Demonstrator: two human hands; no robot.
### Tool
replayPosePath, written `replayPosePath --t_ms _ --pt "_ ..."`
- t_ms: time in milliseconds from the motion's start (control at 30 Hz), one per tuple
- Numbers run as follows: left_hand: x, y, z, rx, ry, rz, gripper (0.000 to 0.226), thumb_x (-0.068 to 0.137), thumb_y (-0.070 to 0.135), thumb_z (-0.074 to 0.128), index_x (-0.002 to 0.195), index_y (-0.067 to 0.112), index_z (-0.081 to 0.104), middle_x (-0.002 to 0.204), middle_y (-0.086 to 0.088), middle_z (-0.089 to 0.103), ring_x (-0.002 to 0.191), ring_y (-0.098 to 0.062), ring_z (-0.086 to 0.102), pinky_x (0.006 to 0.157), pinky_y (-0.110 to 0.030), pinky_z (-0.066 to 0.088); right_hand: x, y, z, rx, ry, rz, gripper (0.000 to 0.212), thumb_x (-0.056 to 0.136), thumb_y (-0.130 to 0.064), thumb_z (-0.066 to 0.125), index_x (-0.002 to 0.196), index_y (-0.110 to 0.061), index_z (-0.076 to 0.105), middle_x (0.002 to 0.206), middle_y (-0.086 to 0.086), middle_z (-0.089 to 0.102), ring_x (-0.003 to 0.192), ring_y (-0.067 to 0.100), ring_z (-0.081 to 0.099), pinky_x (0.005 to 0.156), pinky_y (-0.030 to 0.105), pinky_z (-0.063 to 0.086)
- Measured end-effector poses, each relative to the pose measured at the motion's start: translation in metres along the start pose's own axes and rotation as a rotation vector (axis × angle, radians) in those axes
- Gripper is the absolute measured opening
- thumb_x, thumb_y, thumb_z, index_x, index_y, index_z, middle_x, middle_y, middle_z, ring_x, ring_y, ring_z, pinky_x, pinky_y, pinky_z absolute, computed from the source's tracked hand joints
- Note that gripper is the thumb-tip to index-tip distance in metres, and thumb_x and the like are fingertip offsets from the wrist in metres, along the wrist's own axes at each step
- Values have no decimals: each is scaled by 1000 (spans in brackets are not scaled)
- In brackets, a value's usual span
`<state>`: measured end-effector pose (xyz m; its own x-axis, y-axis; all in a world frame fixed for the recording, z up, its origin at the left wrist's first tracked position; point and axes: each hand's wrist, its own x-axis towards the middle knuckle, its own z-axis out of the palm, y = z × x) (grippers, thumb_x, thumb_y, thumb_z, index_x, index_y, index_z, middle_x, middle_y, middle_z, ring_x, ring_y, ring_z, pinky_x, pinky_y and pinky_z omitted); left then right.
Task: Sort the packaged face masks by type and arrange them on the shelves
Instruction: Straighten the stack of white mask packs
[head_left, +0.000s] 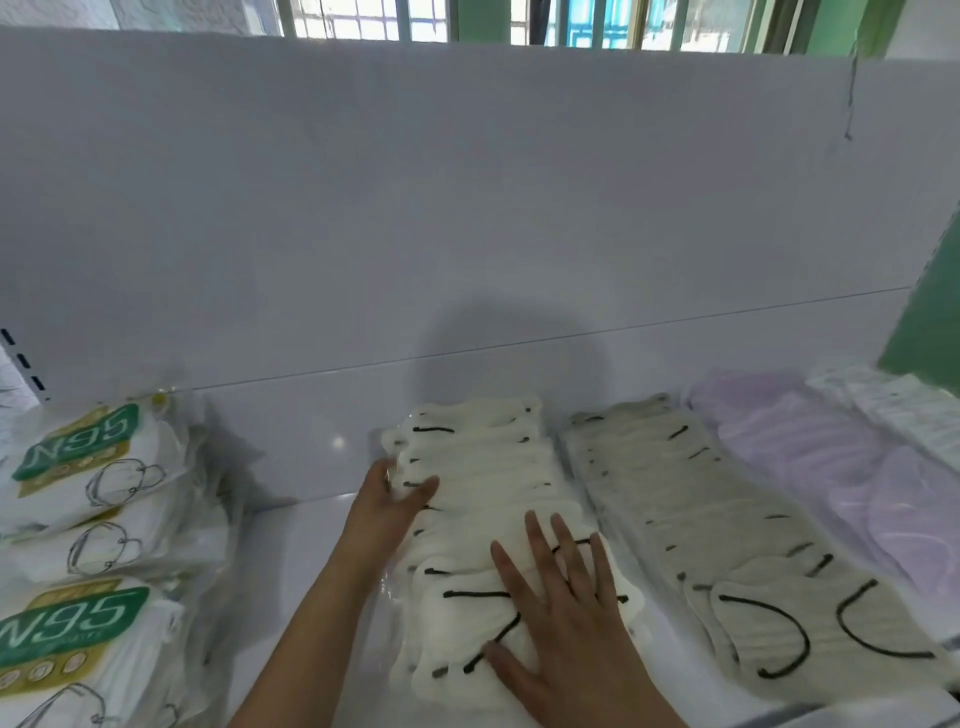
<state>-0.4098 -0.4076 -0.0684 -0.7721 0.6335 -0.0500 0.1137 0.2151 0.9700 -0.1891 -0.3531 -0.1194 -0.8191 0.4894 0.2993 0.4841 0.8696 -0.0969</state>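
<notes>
A row of cream-white masks with black ear loops, each in clear wrap, lies overlapped on the white shelf, running from front to back. My right hand lies flat on the front packs with fingers spread. My left hand holds the row's left edge farther back, thumb on top and fingers curled at the side. To the right lie a row of grey masks, then lilac masks, then white patterned packs. Green-labelled N95 packs are stacked at the left.
The shelf's white back panel rises right behind the rows. A bare strip of shelf separates the N95 stack from the cream row. A green wall borders the right end, and barred windows show above the panel.
</notes>
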Motion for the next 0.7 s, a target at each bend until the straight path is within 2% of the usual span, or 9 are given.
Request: replayPosePath --t_ms 67,133,200,300,400,533,567,633,700 --pt "0 -3 2 85 31 7 55 91 33 71 138 25 43 114 10 59 106 -14 59 81 -22 44 -1 -2 3 25 -40 78 84 83 -81 32 148 -29 41 153 13 40 138 35 41 105 54 25" --pt "1 -8 5 108 37 46 59 92 28 71 143 22 41 119 4 58 111 -18 60 85 -23 42 -2 -3 4 58 -81 129 88 79 -85 29 144 -29 48 142 9 54 123 35 57 101 49 28" --pt "2 -9 7 87 -2 36 62 92 22 71 145 21 39 125 2 59 113 -18 59 87 -23 43 -3 -3 4 61 -53 132 90 76 -88 30 140 -28 53 130 4 61 111 32 62 100 48 30" --pt "-3 -8 4 138 25 30 81 90 24 74 155 16 26 142 -3 46 125 -20 48 103 -32 40 -3 1 0 16 53 76 88 80 -86 31 142 -27 51 139 9 56 126 34 53 106 56 25" --pt "-31 -14 -10 513 147 240 92 88 53 66 160 26 14 160 -8 22 146 -29 25 117 -44 29 -11 10 -6 -15 76 59 82 86 -79 27 148 -28 41 153 11 40 140 34 38 107 55 25" --pt "-81 -42 -22 867 -238 512 83 77 93 24 151 60 6 164 21 -16 152 -9 -17 121 -30 3 -24 29 -8 -36 -19 113 96 71 -93 30 140 -31 52 131 -1 61 115 27 59 97 44 29" --pt "-89 -52 -21 986 -275 562 86 75 96 22 151 58 11 167 16 -12 153 -13 -15 119 -27 1 -25 30 -9 -46 -19 124 99 66 -95 33 134 -29 59 122 -2 63 109 25 57 97 44 30" --pt "-102 -65 -17 1126 -336 560 92 78 94 26 153 42 30 167 -3 20 151 -26 13 116 -32 8 -24 29 -12 -39 26 146 99 59 -96 40 120 -24 69 114 1 63 106 28 56 101 51 31" --pt "-113 -68 -12 1109 -320 544 90 85 87 27 151 26 38 159 -15 37 146 -31 26 113 -36 14 -26 24 -13 -39 70 137 96 64 -94 39 112 -18 71 121 8 62 115 35 57 106 60 27"
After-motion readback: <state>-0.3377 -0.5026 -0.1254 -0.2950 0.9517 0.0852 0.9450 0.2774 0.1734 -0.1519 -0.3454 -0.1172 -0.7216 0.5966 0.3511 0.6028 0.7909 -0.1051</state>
